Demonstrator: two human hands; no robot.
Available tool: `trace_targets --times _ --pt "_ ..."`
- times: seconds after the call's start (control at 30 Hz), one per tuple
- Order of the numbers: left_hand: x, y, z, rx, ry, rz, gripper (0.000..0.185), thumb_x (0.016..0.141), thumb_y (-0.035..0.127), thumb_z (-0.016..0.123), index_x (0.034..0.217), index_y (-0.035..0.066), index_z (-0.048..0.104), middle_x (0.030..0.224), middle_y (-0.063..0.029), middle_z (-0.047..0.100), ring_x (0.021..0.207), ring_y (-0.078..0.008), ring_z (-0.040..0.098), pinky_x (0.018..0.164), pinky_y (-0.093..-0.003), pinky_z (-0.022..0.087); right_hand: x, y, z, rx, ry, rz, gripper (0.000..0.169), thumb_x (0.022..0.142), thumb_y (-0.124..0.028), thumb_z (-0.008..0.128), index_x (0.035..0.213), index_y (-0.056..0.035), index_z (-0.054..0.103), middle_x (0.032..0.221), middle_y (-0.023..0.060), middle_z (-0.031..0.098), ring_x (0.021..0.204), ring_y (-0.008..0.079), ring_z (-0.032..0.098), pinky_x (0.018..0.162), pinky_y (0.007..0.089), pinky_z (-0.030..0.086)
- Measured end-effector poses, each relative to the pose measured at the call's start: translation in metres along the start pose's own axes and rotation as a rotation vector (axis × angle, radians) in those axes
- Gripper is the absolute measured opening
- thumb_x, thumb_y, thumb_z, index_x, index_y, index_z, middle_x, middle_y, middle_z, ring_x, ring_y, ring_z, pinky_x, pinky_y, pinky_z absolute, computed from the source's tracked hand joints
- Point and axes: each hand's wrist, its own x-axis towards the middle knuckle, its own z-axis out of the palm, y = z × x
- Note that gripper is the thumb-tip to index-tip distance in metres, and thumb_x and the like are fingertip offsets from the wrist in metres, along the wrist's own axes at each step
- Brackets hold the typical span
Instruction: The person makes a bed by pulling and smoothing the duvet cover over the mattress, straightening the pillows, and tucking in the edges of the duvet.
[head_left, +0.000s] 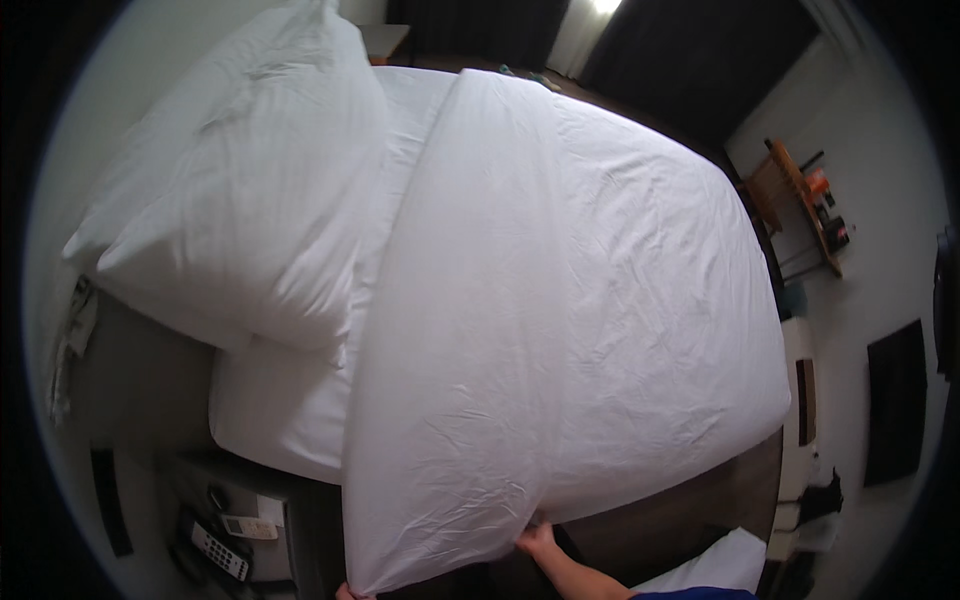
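Observation:
A broad white bed cover (660, 300), probably a duvet, lies over the bed, its upper part turned back in a wide folded band (472, 262). At the band's near left corner, my left hand (347, 592) pinches the fabric; most of this hand is cut off by the bottom edge of the picture. My right hand (536, 538) grips the near hem where the fold meets the rest of the cover, its fingertips partly hidden by the cloth. Large white pillows (262, 187) are piled at the head end, on the left, over a white bottom sheet (277, 412).
A bedside table (266, 555) at the lower left holds a telephone (219, 551) and a remote control (250, 527). More white fabric (712, 566) lies at the lower right. Dark curtains (660, 60) hang beyond the bed; a wooden table (806, 199) and a dark flat screen (896, 405) are on the right.

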Motion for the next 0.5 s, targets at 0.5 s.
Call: trace_targets --times 0.5 --pt "0.010 -0.016 -0.017 0.165 -0.039 0.131 0.027 0.073 0.012 0.053 0.098 0.000 0.056 0.085 -0.0086 0.059 0.072 -0.0243 0.056 0.056 -0.0349 0.048 0.078 0.029 -0.013 -0.679 0.223 -0.200 0.073 0.085 -0.059 0.030 0.133 -0.0043 0.023 0.134 0.0113 0.034 0.119 0.0285 0.036 0.098 0.0466 0.028"
